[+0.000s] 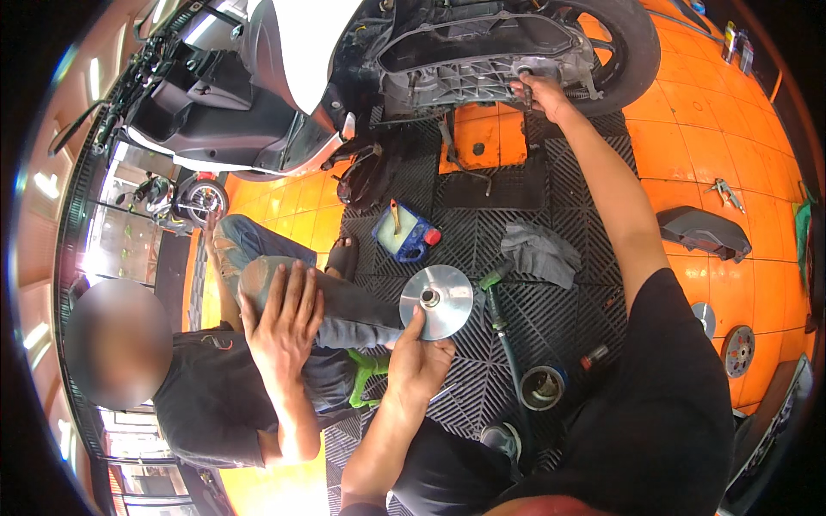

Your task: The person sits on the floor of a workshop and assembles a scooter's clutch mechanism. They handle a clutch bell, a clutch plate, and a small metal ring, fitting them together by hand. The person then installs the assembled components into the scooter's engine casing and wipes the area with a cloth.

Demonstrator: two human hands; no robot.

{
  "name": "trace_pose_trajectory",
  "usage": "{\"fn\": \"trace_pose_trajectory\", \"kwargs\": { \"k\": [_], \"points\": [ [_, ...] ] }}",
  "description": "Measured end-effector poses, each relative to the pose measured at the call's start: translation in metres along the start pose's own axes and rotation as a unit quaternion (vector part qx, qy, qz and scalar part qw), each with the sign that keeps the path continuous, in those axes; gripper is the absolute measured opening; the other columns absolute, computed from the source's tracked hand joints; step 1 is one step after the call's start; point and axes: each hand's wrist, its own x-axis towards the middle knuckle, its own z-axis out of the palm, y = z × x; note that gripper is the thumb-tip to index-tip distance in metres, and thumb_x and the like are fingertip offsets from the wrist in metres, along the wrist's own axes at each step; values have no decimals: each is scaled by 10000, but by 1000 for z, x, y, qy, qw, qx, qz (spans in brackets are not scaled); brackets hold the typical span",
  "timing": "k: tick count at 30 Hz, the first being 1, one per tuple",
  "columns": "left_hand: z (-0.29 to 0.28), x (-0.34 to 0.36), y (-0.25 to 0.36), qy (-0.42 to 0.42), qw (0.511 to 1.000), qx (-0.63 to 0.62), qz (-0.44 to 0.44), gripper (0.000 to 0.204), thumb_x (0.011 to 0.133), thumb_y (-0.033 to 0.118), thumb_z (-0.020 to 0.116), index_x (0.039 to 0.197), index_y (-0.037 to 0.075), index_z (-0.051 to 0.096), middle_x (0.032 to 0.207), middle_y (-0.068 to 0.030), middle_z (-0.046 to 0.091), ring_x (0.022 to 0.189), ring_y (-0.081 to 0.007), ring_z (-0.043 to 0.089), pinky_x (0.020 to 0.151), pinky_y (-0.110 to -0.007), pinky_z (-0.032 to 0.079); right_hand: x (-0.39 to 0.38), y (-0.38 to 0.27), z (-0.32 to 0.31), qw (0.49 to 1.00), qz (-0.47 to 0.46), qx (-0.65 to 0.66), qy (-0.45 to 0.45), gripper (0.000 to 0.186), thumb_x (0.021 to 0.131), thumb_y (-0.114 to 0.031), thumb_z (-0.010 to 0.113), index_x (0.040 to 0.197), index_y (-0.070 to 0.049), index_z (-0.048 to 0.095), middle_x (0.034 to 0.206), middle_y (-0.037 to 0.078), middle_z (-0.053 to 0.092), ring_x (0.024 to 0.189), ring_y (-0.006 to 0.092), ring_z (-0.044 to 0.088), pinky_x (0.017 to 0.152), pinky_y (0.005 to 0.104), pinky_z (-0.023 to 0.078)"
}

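My left hand point(419, 365) grips a shiny round metal pulley disc point(452, 301) with a hub at its centre, the thumb lying on its face. My right arm reaches far forward to the opened engine case point(482, 73) of a scooter. There my right hand point(542, 93) has its fingers closed round a short shaft point(526, 79) sticking out of the case, near the rear wheel point(632, 60). Part of the shaft is hidden by the fingers.
A person in a dark shirt point(215, 396) sits at the left, one hand on a knee. On the black mat point(465, 370) are a cut-open blue jug point(404, 234) with a brush, a grey rag point(542, 254), a green-handled hose tool point(497, 301) and a round tin point(542, 389).
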Motion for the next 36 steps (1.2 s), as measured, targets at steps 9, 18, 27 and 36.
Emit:
{"fn": "trace_pose_trajectory", "kwargs": {
  "k": [9,18,27,36],
  "points": [
    [9,-11,-2,-11,1000,1,9,230,961,267,538,1149,135,530,1065,45,618,853,-68,565,613,-229,411,-90,-37,34,760,-158,-619,121,354,875,-273,573,1086,6,627,938,186,675,881,360,657,780,474,511],
    [17,-47,3,8,999,-34,17,219,977,244,494,1140,101,527,1040,-8,632,866,-122,590,649,-257,455,-131,-38,122,712,-240,-659,33,293,831,-319,640,982,-72,685,953,108,690,961,273,647,824,471,474],
    [18,-120,6,135,988,-15,69,293,987,304,456,1218,132,510,1126,-16,615,909,-158,596,677,-293,461,52,38,217,996,69,39,-29,360,882,-386,637,1099,-99,638,1052,20,666,970,189,617,844,405,449],
    [29,-139,23,242,953,-53,176,332,917,247,570,1211,108,499,995,-38,639,751,-115,616,575,-226,476,101,44,265,938,182,296,-4,144,967,-313,494,924,-224,599,850,-92,602,855,98,585,786,352,398]
  ]
}}
